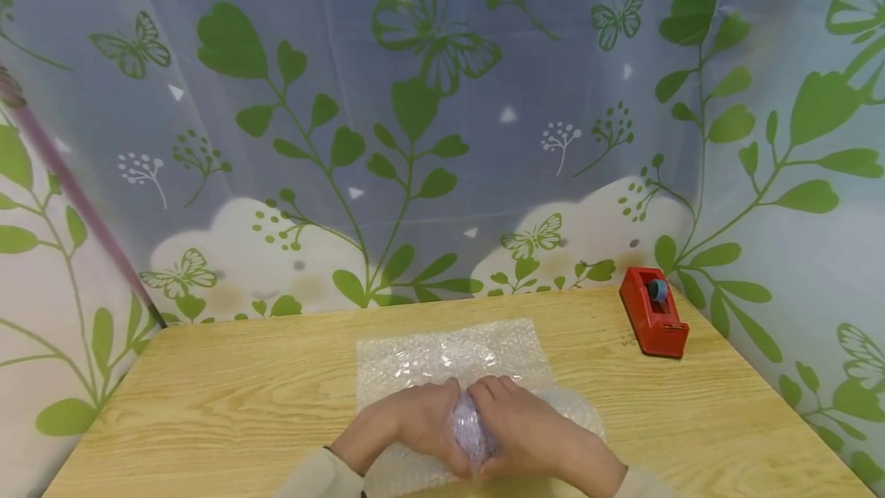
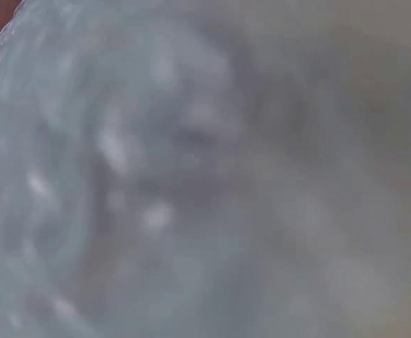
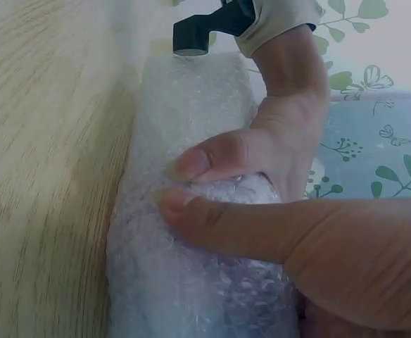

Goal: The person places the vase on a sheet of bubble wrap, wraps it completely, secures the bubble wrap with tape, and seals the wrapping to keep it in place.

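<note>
Between my two hands is a purplish object (image 1: pixel 472 427) wrapped in clear bubble wrap, its own kind hidden by the layers. My left hand (image 1: pixel 423 421) grips it from the left and my right hand (image 1: pixel 520 423) from the right. The thumbs lie side by side across the bubble wrap (image 3: pixel 191 274) in the right wrist view. A flat stretch of the same wrap (image 1: pixel 449 352) spreads on the table beyond the hands. The left wrist view is filled by blurred bubble wrap (image 2: pixel 121 176), very close.
A red tape dispenser (image 1: pixel 657 313) with a roll of tape stands at the back right of the wooden table (image 1: pixel 228 383). Patterned curtain (image 1: pixel 429 175) encloses the table at the back and sides. More bubble wrap (image 1: pixel 581 410) reaches out at the right of my hands.
</note>
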Motion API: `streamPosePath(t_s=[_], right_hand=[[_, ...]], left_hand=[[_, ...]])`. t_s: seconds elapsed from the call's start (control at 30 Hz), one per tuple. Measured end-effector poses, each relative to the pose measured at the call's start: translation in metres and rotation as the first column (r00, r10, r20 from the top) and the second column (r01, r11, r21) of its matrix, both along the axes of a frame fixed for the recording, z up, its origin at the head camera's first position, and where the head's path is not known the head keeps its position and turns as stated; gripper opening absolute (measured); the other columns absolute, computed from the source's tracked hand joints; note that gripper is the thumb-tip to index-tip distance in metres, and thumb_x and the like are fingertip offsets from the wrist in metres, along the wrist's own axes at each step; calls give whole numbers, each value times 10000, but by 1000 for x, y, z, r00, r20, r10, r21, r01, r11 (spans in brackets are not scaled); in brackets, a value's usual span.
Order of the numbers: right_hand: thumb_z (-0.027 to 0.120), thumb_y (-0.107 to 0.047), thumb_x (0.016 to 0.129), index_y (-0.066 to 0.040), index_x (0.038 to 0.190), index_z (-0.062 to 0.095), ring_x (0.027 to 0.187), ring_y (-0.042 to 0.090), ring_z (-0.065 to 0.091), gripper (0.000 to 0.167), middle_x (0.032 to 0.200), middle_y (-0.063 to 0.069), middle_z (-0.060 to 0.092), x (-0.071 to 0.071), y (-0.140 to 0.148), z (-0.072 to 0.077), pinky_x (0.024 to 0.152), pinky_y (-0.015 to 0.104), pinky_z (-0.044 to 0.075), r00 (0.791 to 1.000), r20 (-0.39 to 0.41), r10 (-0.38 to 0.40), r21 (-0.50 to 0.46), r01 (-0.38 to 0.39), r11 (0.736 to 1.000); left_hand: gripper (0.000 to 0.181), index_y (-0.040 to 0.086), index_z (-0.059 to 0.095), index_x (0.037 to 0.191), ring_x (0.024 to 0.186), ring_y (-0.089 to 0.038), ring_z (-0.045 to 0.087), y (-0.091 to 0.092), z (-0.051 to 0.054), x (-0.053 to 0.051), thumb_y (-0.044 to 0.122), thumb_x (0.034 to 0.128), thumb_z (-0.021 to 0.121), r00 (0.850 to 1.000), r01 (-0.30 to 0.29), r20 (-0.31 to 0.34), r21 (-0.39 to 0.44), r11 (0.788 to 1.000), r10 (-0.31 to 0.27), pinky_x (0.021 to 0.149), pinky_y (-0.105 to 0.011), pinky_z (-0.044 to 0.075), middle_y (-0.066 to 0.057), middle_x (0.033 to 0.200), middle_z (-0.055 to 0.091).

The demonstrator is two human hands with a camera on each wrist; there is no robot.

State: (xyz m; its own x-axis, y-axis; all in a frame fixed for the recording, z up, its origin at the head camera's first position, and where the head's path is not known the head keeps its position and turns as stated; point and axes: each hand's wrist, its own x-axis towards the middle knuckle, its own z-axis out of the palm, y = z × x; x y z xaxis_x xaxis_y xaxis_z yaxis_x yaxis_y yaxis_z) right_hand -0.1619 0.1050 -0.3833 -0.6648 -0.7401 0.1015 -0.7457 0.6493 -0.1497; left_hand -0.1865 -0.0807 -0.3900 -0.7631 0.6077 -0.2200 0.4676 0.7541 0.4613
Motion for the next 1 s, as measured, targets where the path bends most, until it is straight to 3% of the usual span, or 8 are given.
streamPosePath(t_s=[0.3,0.5,0.77,1.0], right_hand=[[800,-471,614,10,1169,458,980,254,507,810,1045,95,496,3,-9,-17,853,376,464,977,-206,-63,77,80,994],[797,-486,618,0,1184,468,941,231,522,815,1044,85,509,0,-8,-22,814,362,480,975,-210,-76,-10,75,997],[783,-517,609,-3,1168,486,882,228,523,816,1013,87,521,-3,-8,-24,768,345,486,963,-253,-89,-16,88,996],[807,-523,576,-34,1148,488,859,205,544,818,966,40,540,-6,-9,-22,770,333,491,979,-178,-100,7,103,995]], left_hand=[[646,124,500,1003,683,-81,538,0,-2,-4,428,553,850,995,-22,96,58,998,16,623,-236,466,69,810,532],[539,149,533,936,651,-66,555,-1,-2,-8,368,559,850,994,34,95,105,994,-44,593,-222,473,91,774,558],[462,174,553,892,642,-46,563,-2,-2,-16,329,578,854,987,94,116,140,986,-110,587,-214,481,105,749,583],[422,189,585,918,673,-31,579,-3,-2,-19,287,601,845,975,125,157,193,973,-156,620,-208,491,121,771,604]])
